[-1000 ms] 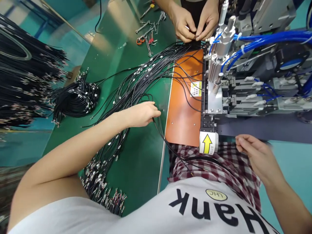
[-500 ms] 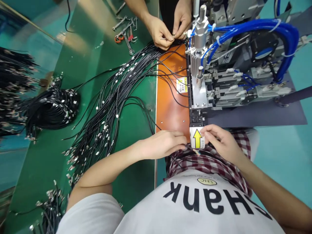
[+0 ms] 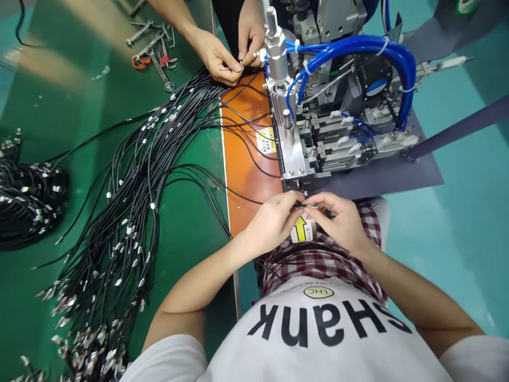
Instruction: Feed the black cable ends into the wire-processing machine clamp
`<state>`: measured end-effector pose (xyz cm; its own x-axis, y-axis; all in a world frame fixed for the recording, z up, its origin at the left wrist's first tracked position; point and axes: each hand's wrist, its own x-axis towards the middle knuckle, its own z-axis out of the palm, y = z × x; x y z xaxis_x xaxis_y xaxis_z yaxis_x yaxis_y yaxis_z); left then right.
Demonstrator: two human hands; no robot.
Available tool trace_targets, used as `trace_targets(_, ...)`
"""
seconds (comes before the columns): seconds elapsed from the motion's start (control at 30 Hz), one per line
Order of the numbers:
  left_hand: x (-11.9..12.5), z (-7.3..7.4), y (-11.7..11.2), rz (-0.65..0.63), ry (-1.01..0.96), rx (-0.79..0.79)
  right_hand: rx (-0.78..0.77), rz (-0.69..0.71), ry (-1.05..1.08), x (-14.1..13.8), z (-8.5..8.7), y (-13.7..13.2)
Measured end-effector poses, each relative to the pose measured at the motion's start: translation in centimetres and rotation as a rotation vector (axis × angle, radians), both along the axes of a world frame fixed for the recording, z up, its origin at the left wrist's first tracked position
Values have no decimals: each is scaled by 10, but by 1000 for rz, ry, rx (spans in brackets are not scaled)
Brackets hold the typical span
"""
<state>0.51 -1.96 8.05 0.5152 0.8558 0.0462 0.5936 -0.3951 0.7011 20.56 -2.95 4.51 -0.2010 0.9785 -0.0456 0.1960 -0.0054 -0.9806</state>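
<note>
Now our left hand (image 3: 274, 220) pinches a black cable (image 3: 308, 206) between thumb and fingers, and our right hand (image 3: 338, 217) pinches its thin end, the fingertips of the two almost meeting. We have the cable at the near end of the machine (image 3: 296, 156), by the label (image 3: 301, 229) with its yellow arrow (looking down, we cannot tell whether it touches anything there). To our left, a loose bundle of cables (image 3: 131, 164) spreads over the green tabletop (image 3: 191, 233), and several black leads from it cross the orange plate (image 3: 254, 204) to the machine's edge. Across from us, a co-worker's hands (image 3: 222, 61) pinch something small and thin, with wrenches (image 3: 159, 70) lying near them. Farther left we see a coil of cables (image 3: 32, 204), while blue tubes (image 3: 358, 46) arch over the machine.
</note>
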Motion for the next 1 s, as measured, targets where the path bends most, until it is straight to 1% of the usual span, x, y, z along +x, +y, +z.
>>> trace_targets(0.07, 1, 0, 1, 10, -74, -39, -46, 1, 30, 7, 1, 1)
trace_targets(0.2, 0, -2, 0, 29, -106, -47, -219, 24, 207, 20, 0, 4)
trace_targets(0.33, 0, -5, -2, 49, -120, -49, -275, 29, 329, 20, -4, 9)
trace_targets(0.47, 1, -5, -4, 75, -146, -66, -286, 51, 372, 17, -6, 10)
trace_targets(0.67, 1, -4, -8, 114, -157, -92, -300, 33, 394, 11, -10, 11)
trace_targets(0.87, 1, -12, -14, 186, -237, -118, -228, -12, 282, -1, -20, 1)
trace_targets(1.0, 2, -16, -15, 213, -316, -220, -166, 0, 272, -1, -19, 1)
